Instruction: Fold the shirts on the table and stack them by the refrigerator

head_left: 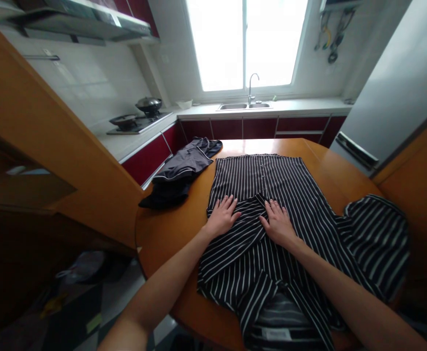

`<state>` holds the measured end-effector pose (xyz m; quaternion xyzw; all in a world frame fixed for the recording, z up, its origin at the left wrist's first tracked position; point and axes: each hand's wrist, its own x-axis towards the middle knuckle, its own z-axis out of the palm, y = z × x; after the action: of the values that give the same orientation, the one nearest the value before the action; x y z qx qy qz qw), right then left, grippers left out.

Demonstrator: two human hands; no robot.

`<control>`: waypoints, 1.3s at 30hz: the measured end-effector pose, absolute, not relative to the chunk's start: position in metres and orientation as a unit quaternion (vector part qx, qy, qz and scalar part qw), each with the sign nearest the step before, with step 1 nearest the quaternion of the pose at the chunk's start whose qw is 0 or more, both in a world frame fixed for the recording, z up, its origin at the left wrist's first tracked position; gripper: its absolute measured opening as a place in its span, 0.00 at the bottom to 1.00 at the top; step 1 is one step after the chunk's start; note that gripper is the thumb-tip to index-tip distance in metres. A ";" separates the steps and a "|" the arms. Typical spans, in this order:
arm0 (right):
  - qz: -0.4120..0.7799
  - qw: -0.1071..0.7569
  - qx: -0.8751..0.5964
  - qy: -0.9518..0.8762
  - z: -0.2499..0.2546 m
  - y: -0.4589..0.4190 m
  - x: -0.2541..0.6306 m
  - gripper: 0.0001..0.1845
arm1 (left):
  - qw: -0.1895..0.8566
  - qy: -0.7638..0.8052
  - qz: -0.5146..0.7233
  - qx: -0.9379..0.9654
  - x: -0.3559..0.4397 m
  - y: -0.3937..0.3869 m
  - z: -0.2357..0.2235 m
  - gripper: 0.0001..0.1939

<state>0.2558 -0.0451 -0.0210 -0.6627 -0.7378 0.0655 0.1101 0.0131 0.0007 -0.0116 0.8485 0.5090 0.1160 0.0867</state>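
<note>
A black shirt with white stripes (250,175) lies spread on the wooden table, its collar toward me and its hem at the far side. One sleeve is folded across the front of the shirt. My left hand (222,217) rests flat on that folded sleeve, fingers spread. Flat on the cloth near the sleeve's cuff end lies my right hand (277,223), its fingers also apart. The other sleeve (378,239) stretches out to the right and hangs over the table's edge. Neither hand grips the fabric.
Dark folded clothes (184,168) lie at the left of the round-edged wooden table (165,234). Beyond stand a counter with a sink (233,106) and a stove (140,123) with pans. A fridge (392,83) is at the right, a wooden frame (52,126) at the left.
</note>
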 end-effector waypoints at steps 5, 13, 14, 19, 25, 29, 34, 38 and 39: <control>0.058 0.111 -0.661 -0.740 -0.024 -0.044 0.256 0.36 | 0.088 0.509 0.101 0.850 0.013 0.000 -0.014 0.31; 0.064 0.115 -0.660 -0.739 -0.025 -0.044 0.257 0.36 | 0.155 0.526 0.267 0.793 -0.027 0.021 0.011 0.18; 0.064 0.116 -0.660 -0.739 -0.025 -0.044 0.257 0.36 | 0.169 0.535 0.275 0.780 -0.039 0.025 0.016 0.16; 0.065 0.119 -0.659 -0.740 -0.026 -0.044 0.257 0.35 | 0.287 0.524 0.257 0.760 -0.087 0.036 0.027 0.15; 0.068 0.120 -0.657 -0.741 -0.028 -0.043 0.258 0.36 | 0.361 0.497 0.233 0.754 -0.091 0.035 0.022 0.22; 0.071 0.113 -0.661 -0.739 -0.026 -0.043 0.257 0.36 | 0.330 0.510 0.219 0.764 -0.091 0.036 0.015 0.22; 0.073 0.116 -0.662 -0.737 -0.021 -0.044 0.256 0.36 | 0.294 0.520 0.192 0.779 -0.090 0.037 0.014 0.17; 0.076 0.120 -0.662 -0.736 -0.021 -0.044 0.255 0.36 | 0.146 0.533 0.222 0.804 -0.066 0.030 0.018 0.17; 0.077 0.121 -0.662 -0.736 -0.022 -0.044 0.255 0.36 | 0.115 0.522 0.235 0.812 -0.055 0.025 0.018 0.18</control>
<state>0.2549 -0.0441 -0.0223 -0.6618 -0.7359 0.0766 0.1211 -0.0551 0.0252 0.0180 0.8118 0.5218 0.2353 0.1152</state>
